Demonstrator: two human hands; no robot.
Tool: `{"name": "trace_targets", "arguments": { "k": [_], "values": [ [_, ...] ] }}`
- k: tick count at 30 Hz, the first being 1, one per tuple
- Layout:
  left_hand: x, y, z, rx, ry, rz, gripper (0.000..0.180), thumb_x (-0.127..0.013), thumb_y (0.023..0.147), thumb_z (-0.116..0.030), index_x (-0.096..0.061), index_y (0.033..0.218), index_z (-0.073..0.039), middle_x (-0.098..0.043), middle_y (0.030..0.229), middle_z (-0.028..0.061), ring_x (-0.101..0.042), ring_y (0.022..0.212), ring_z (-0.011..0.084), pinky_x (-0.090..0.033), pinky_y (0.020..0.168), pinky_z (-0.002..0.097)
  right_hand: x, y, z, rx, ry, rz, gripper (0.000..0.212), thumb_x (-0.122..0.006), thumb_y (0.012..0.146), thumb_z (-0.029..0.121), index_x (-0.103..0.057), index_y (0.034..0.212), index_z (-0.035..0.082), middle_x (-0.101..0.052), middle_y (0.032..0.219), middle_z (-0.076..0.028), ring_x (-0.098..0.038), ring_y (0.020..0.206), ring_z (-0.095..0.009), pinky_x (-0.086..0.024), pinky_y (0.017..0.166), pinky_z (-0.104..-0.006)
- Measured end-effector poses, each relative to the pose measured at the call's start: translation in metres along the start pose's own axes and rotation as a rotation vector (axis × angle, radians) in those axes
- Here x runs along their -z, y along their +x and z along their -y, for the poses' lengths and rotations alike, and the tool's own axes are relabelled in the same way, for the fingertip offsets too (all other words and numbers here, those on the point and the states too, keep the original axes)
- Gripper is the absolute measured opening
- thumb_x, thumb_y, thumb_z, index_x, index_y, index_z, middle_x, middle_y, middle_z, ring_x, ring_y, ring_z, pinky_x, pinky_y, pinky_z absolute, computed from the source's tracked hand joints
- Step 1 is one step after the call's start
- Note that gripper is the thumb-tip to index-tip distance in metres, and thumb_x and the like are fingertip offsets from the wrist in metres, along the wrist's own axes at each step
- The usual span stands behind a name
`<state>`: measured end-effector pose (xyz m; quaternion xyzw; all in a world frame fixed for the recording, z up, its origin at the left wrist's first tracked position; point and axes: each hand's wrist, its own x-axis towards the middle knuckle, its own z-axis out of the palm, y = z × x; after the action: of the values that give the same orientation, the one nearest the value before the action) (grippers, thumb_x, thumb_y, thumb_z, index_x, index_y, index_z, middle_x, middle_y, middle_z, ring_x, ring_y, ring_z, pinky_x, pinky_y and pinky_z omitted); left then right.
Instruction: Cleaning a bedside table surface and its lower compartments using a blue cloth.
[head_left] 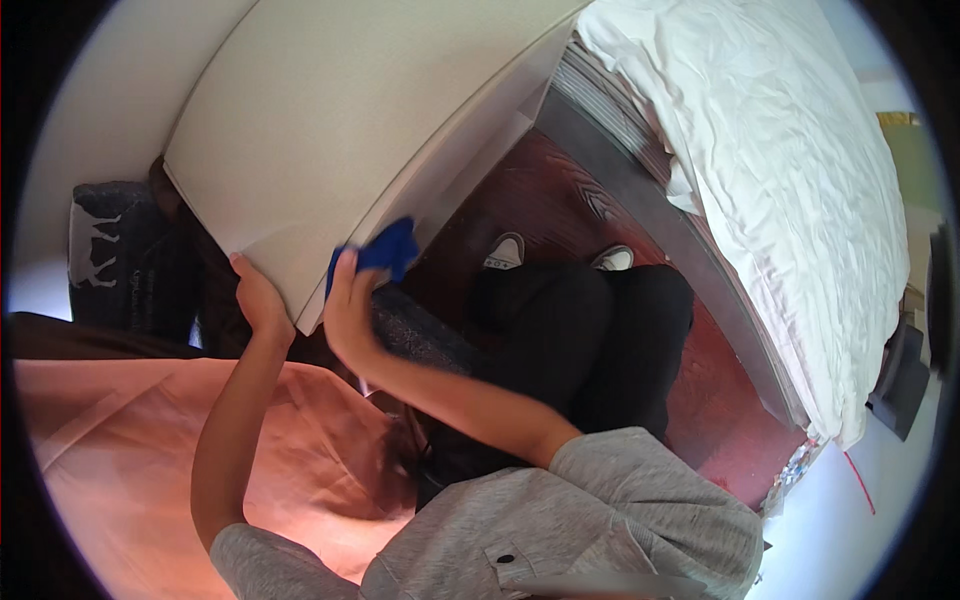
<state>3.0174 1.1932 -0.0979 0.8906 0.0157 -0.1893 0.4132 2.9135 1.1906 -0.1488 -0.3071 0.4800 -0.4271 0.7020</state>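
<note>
A large cream-coloured, box-like piece of furniture (330, 110) with a flat top face and a narrower side fills the upper left. At its near corner my left hand (262, 298) is closed round the edge, the thumb showing and the other fingers mostly hidden. Just to the right, my right hand (350, 305) grips a crumpled blue cloth (392, 250). The cloth lies against the narrow side of the furniture, close to that corner.
A bed with a rumpled white cover (770, 170) and grey base (640, 165) runs along the right. Dark red wooden floor (715, 425) shows around my legs. Salmon-coloured fabric (130, 430) spreads at lower left, near a dark bag-like item (130, 265) with a white animal print.
</note>
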Motion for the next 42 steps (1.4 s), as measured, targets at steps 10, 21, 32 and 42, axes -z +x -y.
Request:
{"name": "trace_targets", "arguments": {
  "k": [10,21,32,42],
  "values": [
    [0.0,-0.002,-0.002,0.04,-0.01,0.001,0.081,-0.029,0.102,-0.061,-0.057,0.13,0.01,-0.064,0.127,0.0197,-0.063,0.112,0.031,-0.046,0.098,0.0375,0.109,0.278,0.194,0.018,0.298,-0.312,0.065,-0.039,0.104,0.052,-0.058,0.133,-0.003,-0.058,0.14,-0.012,-0.047,0.137,-0.028,-0.035,0.114,-0.0397],
    [0.013,0.013,0.009,0.014,-0.128,0.039,0.078,-0.03,0.103,-0.061,-0.056,0.134,0.005,-0.062,0.132,0.0163,-0.062,0.116,0.0275,-0.044,0.102,0.0344,-0.015,0.02,-0.029,-0.331,0.214,-0.256,0.078,-0.029,0.106,0.055,-0.025,0.15,-0.009,-0.028,0.156,-0.027,-0.03,0.144,-0.034,-0.021,0.119,-0.041],
    [0.014,0.007,0.005,0.031,-0.168,0.094,0.077,-0.032,0.103,-0.062,-0.049,0.14,0.003,-0.059,0.134,0.0158,-0.06,0.117,0.0279,-0.045,0.101,0.0354,0.157,0.358,0.116,-0.28,0.425,-0.066,0.082,-0.021,0.1,0.069,-0.037,0.152,0.007,-0.042,0.155,-0.01,-0.04,0.14,-0.031,-0.03,0.117,-0.0423],
    [0.031,0.007,0.004,0.036,-0.116,0.004,0.078,-0.032,0.101,-0.063,-0.051,0.137,0.005,-0.06,0.131,0.0167,-0.061,0.113,0.0292,-0.046,0.099,0.0357,0.047,0.174,-0.021,-0.373,0.685,-0.437,0.075,-0.031,0.102,0.06,-0.058,0.132,-0.004,-0.064,0.129,-0.015,-0.064,0.114,-0.031,-0.048,0.103,-0.0393]
  ]
}}
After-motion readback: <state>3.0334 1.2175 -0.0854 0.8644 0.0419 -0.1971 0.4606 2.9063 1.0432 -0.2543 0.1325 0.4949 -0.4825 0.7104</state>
